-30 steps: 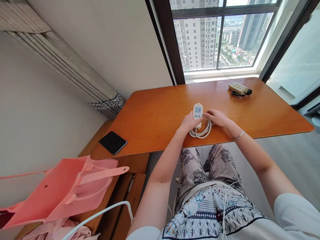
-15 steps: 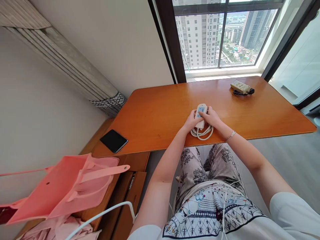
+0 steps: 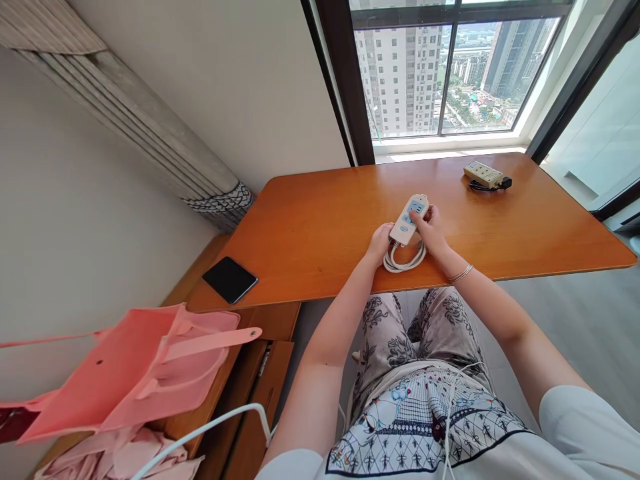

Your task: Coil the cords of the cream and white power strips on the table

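A white power strip (image 3: 410,218) with blue sockets lies tilted on the orange wooden table (image 3: 320,227), its white cord (image 3: 403,261) coiled just below it. My right hand (image 3: 431,231) grips the strip's right side, thumb on its face. My left hand (image 3: 380,241) rests at the strip's lower left end by the coil, fingers curled against it.
A second beige power strip (image 3: 483,174) with a black plug lies at the table's far right. A black phone (image 3: 230,279) sits on a lower wooden cabinet at left. A pink bag (image 3: 130,373) and a white cable (image 3: 200,427) are near left. A window is behind the table.
The power strip has been turned and shifted to the right and farther away, now angled. My right hand moved with it; my left hand slid to its lower end.
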The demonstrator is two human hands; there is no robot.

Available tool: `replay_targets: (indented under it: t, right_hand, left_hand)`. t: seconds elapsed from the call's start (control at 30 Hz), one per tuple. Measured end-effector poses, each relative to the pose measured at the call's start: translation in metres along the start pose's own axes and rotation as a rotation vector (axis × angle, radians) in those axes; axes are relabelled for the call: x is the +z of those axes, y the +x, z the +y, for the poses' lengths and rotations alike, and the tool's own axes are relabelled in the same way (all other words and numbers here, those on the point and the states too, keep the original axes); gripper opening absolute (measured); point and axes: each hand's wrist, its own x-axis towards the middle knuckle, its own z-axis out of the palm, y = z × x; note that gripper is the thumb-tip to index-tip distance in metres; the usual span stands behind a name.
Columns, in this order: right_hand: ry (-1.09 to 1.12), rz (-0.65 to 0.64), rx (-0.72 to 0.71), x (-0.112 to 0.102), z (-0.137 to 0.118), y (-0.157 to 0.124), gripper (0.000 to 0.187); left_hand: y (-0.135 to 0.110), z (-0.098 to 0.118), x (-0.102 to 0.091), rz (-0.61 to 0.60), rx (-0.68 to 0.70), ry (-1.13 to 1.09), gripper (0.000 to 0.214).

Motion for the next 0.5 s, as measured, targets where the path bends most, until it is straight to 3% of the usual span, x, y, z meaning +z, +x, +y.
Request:
replay_targets:
  t: [0.1,0.27,0.5]
  right_hand:
    - [0.128,0.004,-0.026,0.005,-0.013,-0.003,0.060]
    - [0.210,-0.019,0.097,0.015,-0.025,-0.003,0.067]
    - [0.092,0.092,0.091,0.010,-0.010,0.005,0.062]
  left_hand:
    - [0.001,-0.001,-0.001,-0.011,-0.027,-0.024,0.041]
    - [0.005,-0.002,-0.008,-0.105,-0.095,-0.131,0.071]
    - [0.002,-0.013,-0.024,-0.303,0.066,-0.100,0.073]
